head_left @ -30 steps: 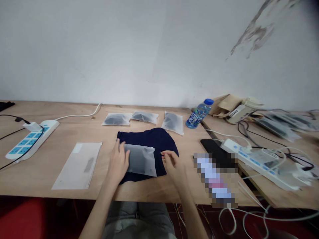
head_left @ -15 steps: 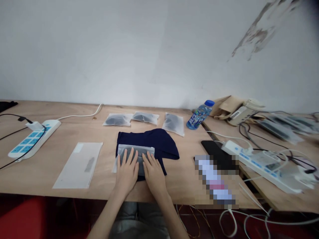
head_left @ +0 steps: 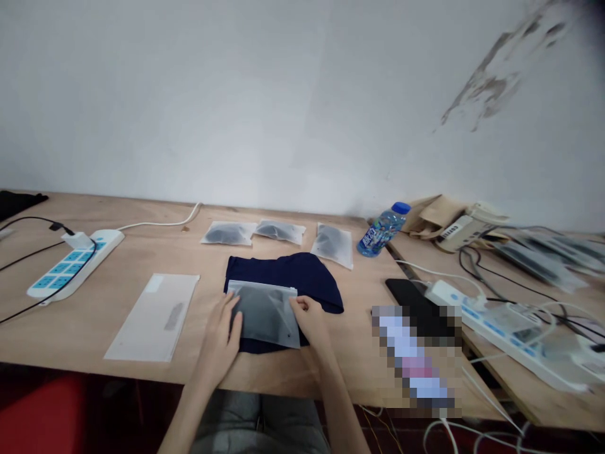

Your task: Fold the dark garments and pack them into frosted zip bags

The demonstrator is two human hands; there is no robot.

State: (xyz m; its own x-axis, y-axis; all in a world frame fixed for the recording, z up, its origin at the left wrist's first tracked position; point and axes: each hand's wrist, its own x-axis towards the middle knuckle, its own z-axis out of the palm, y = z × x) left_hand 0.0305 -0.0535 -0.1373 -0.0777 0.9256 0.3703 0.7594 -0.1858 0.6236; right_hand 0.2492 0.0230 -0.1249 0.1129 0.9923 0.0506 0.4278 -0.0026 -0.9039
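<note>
A frosted zip bag (head_left: 265,315) with something dark inside lies on a dark navy piece of cloth (head_left: 302,271), folded flat. My right hand (head_left: 311,320) pinches the bag's upper right corner, close to the zip slider. Along the bag's left edge rests my left hand (head_left: 221,334), its fingers stretched and the thumb apart over the bag. Left of it, a flat frosted bag (head_left: 151,321) with a white label lies on the table.
Three filled frosted bags (head_left: 230,233) lie near the wall. A blue-capped bottle (head_left: 382,230) stands tilted in view at right. Power strips lie left (head_left: 75,265) and right (head_left: 501,331). A black phone-like slab (head_left: 411,299) lies beside a blurred-out device (head_left: 411,359).
Both hands lay flat on the bag before. My left hand has slid to its left edge, and my right hand has moved to the upper right corner and closed on it.
</note>
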